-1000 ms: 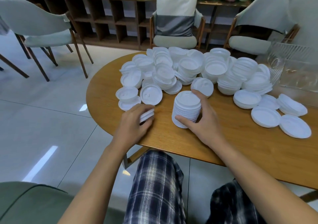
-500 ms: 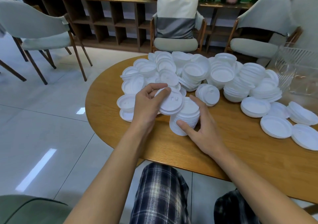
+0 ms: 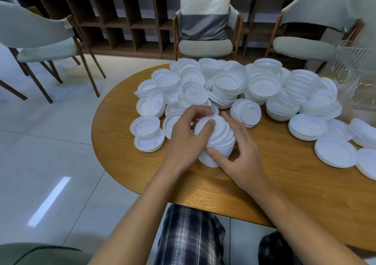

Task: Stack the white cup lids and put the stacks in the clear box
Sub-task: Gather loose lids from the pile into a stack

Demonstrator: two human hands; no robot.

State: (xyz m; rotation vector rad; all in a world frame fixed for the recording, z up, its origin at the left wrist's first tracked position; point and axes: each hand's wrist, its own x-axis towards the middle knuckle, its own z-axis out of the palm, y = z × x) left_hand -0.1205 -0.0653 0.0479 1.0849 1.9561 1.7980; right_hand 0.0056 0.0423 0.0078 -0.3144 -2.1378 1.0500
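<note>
Your left hand sits on top of the stack of lids, fingers curled over the far rim and thumb pressed on the top lid. Your right hand cups the same stack from the right, thumb against its lower near side and fingers curved round the back. The stack leans left and its base rests on the table, near the curved front-left rim. The heap of lids crowds the far half of the table, right behind the stack and touching it on the left. A short tilted stack stands just beyond your right fingers. Two loose lids overlap near the left rim, close to the edge. Flat lids lie spread along the right side, the outermost cut off by the frame. The clear box stands at the far right of the table, behind those lids and well apart from the stack; you can't tell what is in it. Bare wood runs from the stack toward you and rightward up to the flat lids, the widest free strip. Off the left rim there is only floor, with a chair further out.
</note>
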